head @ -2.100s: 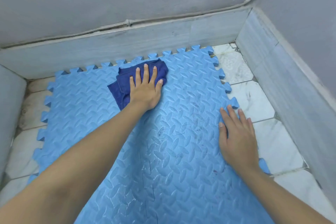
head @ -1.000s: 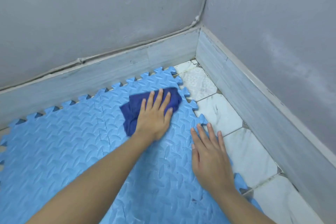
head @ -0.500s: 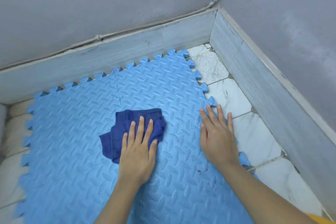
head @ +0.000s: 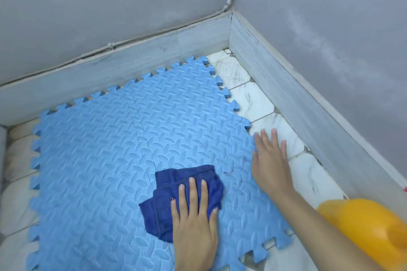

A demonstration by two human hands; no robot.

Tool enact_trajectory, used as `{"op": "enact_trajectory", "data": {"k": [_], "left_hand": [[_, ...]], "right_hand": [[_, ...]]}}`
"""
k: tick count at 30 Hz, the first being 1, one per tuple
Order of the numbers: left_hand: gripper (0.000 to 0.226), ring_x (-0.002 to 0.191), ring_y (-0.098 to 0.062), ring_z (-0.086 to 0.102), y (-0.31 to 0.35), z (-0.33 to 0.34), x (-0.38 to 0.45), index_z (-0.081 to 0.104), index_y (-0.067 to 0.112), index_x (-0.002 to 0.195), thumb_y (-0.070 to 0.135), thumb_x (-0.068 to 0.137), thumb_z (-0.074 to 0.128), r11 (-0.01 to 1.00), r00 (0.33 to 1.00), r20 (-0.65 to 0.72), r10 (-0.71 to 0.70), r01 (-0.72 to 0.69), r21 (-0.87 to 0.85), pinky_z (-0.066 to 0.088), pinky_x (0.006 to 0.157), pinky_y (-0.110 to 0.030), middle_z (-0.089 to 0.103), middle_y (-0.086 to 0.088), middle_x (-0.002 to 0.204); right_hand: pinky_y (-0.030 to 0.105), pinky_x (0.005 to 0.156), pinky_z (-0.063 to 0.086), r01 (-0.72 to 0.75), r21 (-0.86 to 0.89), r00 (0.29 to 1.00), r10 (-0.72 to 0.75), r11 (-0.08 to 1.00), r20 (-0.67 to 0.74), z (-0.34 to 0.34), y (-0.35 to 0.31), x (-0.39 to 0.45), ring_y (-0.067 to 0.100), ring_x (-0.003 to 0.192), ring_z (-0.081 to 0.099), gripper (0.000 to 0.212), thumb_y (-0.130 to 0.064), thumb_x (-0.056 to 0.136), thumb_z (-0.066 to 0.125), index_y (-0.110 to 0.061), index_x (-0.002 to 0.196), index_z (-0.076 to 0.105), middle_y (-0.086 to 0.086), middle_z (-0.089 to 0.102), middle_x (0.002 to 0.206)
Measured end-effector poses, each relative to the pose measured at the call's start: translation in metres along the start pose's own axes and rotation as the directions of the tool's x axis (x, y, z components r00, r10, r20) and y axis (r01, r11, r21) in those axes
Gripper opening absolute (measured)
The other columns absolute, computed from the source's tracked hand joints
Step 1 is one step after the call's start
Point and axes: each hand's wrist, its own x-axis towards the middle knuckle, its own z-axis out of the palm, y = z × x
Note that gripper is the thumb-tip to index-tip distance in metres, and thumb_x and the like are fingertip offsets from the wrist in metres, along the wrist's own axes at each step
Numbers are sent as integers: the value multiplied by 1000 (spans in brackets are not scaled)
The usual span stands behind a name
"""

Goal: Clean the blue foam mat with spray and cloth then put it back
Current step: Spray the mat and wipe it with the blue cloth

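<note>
The blue foam mat [head: 123,149], made of interlocking tiles with a raised leaf pattern, lies flat on the tiled floor in a room corner. A dark blue cloth [head: 174,191] is crumpled on the mat's near middle. My left hand [head: 193,220] presses flat on the cloth, fingers pointing away from me. My right hand [head: 269,160] rests palm down with spread fingers on the mat's right edge, its fingertips over the white tile. A few faint dark marks show on the mat between the two hands.
Grey walls with a pale skirting [head: 286,86] close the corner behind and to the right. White marble-look tiles [head: 259,103] show along the mat's right and left sides. A yellow plastic object [head: 372,226] sits at the lower right, near my right forearm.
My left hand has dragged the cloth from the mat's far edge back toward me. My right hand stays on the right edge. The yellow object has come into view.
</note>
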Motion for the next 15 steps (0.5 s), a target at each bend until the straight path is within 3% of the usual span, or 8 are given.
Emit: {"op": "enact_trajectory", "data": {"k": [3,6,10,13,15], "left_hand": [[62,143,-32,22,14,-2,40,31,18,149,48,99,11,999,996,-81,-33,30,-35,17,112,-51,26,-9,157],[62,144,-32,23,28,-12,115,31,16,150,46,97,19,998,992,-117,52,-50,23,15,114,-52,25,-9,157],[63,148,-24,-8,37,-33,216,-1,17,153,47,101,13,997,996,-21,82,-82,3,-4,119,-48,-6,-4,162],[66,148,-25,-9,40,-29,214,-3,13,153,48,99,10,996,997,-37,69,-67,55,-4,119,-48,-7,-6,162],[67,148,-28,1,38,-19,172,8,12,154,47,97,9,989,988,-71,138,-133,64,5,118,-51,4,-7,162]], "right_hand": [[49,117,19,33,-40,998,-35,999,-48,18,14,-69,27,146,26,56,-32,102,16,-5,146,40,11,38,155],[46,118,17,71,-69,995,-76,995,-68,23,22,-82,23,146,25,57,-32,102,16,-5,148,37,9,37,155],[44,119,17,73,-75,994,-79,995,-73,24,21,-82,20,148,23,55,-29,100,24,-7,149,34,7,34,157],[43,119,17,58,-45,994,-62,997,-86,22,22,-81,18,148,23,54,-29,100,27,-8,149,36,6,35,156],[44,118,19,66,-34,992,-70,997,-103,21,21,-81,18,147,26,53,-28,99,29,-7,147,39,7,37,155]]}}
